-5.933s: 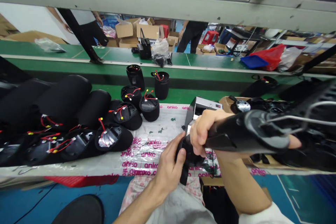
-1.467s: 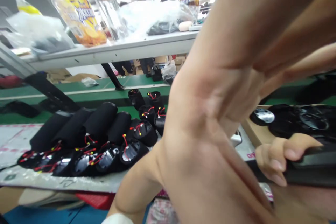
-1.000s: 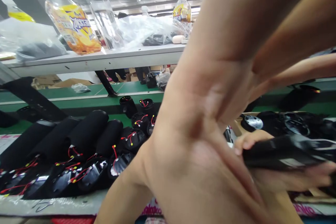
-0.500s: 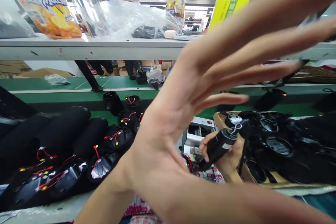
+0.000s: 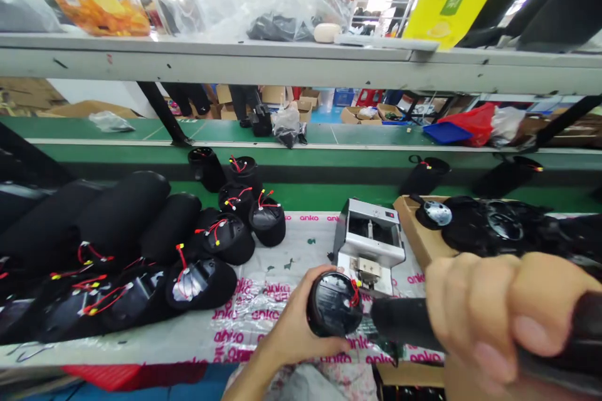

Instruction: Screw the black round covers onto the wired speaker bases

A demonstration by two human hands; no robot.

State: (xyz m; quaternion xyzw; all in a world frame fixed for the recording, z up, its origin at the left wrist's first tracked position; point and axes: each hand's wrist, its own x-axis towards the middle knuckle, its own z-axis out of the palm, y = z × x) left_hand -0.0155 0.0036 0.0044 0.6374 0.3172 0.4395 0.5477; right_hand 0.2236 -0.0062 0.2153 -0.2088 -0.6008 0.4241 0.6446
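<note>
Two hands (image 5: 297, 324), one black object (image 5: 333, 306) each

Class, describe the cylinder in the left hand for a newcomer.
On the plastic-covered table, find the silver machine. Just below it in view, the left hand grips a black cylinder with red wires. Unlike the cylinders grouped at left, it is held.

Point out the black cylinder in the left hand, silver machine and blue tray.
Black cylinder (image 5: 335, 305): head view, on its round end.
Silver machine (image 5: 376, 251): head view, on the crossbar below its opening.
Blue tray (image 5: 444, 133): head view, on its bare blue surface.
</note>
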